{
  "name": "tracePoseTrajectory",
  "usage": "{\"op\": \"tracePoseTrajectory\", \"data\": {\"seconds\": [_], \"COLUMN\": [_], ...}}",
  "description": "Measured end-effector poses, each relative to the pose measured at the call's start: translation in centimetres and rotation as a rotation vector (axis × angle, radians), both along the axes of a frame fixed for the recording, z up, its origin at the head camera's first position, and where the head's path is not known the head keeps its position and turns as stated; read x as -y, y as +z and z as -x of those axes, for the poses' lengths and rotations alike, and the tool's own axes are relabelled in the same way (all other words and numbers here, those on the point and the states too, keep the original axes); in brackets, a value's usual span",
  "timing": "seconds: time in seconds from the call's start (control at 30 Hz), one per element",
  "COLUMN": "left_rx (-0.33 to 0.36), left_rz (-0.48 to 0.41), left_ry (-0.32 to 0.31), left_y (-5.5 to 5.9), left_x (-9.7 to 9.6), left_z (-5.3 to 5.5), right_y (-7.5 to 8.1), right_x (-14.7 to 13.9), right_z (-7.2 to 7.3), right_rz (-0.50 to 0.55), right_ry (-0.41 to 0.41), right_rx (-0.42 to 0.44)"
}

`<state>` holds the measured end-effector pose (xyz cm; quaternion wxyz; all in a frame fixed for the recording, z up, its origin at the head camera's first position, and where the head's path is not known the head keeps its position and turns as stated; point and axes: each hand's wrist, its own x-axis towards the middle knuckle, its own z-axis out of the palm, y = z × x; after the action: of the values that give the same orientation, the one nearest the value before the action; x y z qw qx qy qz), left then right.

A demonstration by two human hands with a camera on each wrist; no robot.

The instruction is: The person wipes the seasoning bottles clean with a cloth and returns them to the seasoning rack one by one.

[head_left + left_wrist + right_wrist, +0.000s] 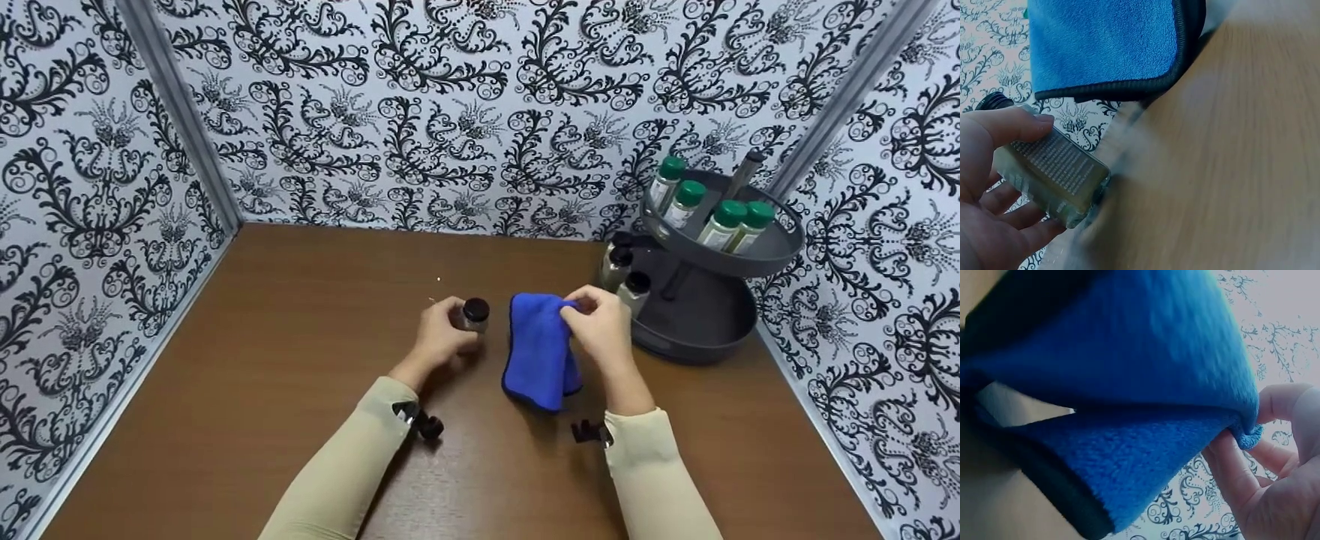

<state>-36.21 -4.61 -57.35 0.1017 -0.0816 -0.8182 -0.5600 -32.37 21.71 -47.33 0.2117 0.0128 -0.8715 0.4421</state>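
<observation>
My left hand [441, 334] grips a small glass spice jar [1058, 169] with a black lid [475, 309]; the thumb lies along its printed label in the left wrist view. The jar is tilted there, its base close over the wooden table. To the right, my right hand [602, 322] pinches a blue cloth [536, 349] with dark edging by its upper corner. The cloth hangs folded from thumb and fingers [1233, 464], between the two hands. In the right wrist view its two layers part, leaving a gap toward the table.
A dark grey two-tier round rack [694, 337] stands at the right. Several green-capped jars [686, 202] sit on its upper tier, and black-capped jars [636, 289] on the lower one. Patterned walls [450, 135] enclose the brown table [300, 315] at the back and sides.
</observation>
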Motion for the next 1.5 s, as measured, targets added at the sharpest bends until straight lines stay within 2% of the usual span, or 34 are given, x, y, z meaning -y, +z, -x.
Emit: {"op": "tracePoseTrajectory", "data": {"seconds": [0.17,0.3,0.47,0.57,0.67,0.83,1.0,1.13,1.33,1.5], "left_rx": [0.015,0.022,0.018,0.009,-0.005,-0.026,-0.023,-0.01,-0.018,0.006], "left_rz": [0.013,0.026,0.031,0.045,0.033,-0.051,-0.153,-0.177,-0.16,-0.138], "left_ry": [0.004,-0.018,-0.095,-0.142,-0.218,-0.344,-0.434,-0.491,-0.497,-0.44], "left_y": [-0.2,-0.3,-0.6,-0.7,-0.8,-1.3,-1.9,-2.1,-1.7,-1.5], "left_x": [0.0,0.1,0.6,0.9,1.3,2.0,2.5,2.6,2.4,1.9], "left_z": [0.2,0.3,0.5,0.6,0.9,1.3,1.6,1.8,1.6,1.3], "right_y": [-0.5,-0.8,-1.8,-2.6,-3.5,-4.6,-4.5,-4.0,-3.4,-3.2], "right_x": [-0.5,-0.9,-2.0,-2.9,-3.9,-5.1,-5.1,-5.0,-5.0,-4.9], "right_z": [0.4,0.6,1.3,2.0,2.6,3.1,3.1,3.0,2.8,2.8], "right_rz": [-0.054,-0.135,-0.254,-0.295,-0.288,-0.143,0.074,0.241,0.496,0.573], "right_ry": [0.021,0.065,0.131,0.167,0.196,0.242,0.281,0.319,0.347,0.345], "right_rx": [0.106,0.199,0.335,0.431,0.523,0.594,0.582,0.562,0.509,0.455]}}
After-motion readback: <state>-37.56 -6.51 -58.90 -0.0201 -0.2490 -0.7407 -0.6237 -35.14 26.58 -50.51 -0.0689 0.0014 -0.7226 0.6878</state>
